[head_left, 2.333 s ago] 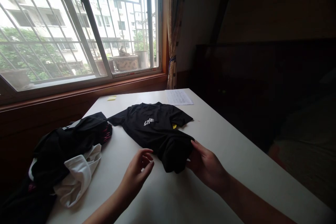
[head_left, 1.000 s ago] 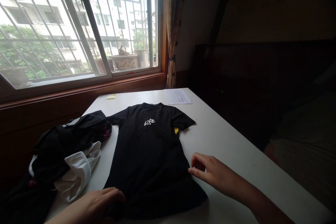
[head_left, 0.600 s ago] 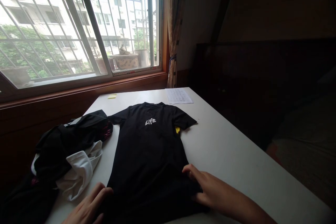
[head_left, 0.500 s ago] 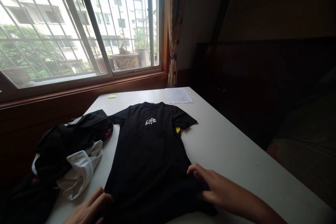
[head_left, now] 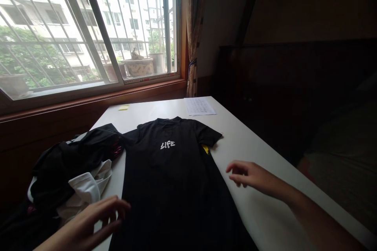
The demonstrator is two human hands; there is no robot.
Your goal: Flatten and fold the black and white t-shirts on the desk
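A black T-shirt [head_left: 173,180] with white "LIFE" lettering lies spread front up on the white table [head_left: 265,164], its collar toward the window. A bit of yellow shows beneath its right sleeve. My left hand [head_left: 98,217] is over the shirt's left edge, fingers apart and holding nothing. Off the shirt's right side, my right hand [head_left: 246,174] hovers above the table, fingers loosely curled and apart, with nothing in it. The shirt's lower end runs out of the picture.
Left of the shirt sits a heap of crumpled black clothes [head_left: 64,168] with a white garment [head_left: 85,188] among them. Printed paper sheets [head_left: 200,106] and a yellow sticky note [head_left: 123,107] lie at the table's far end. Beyond stand a barred window [head_left: 132,27] and a tied curtain [head_left: 193,47].
My right hand has come off the shirt, moving up and to the right. My left hand has opened and lifted. The shirt's body lies wider and its collar sits slightly nearer.
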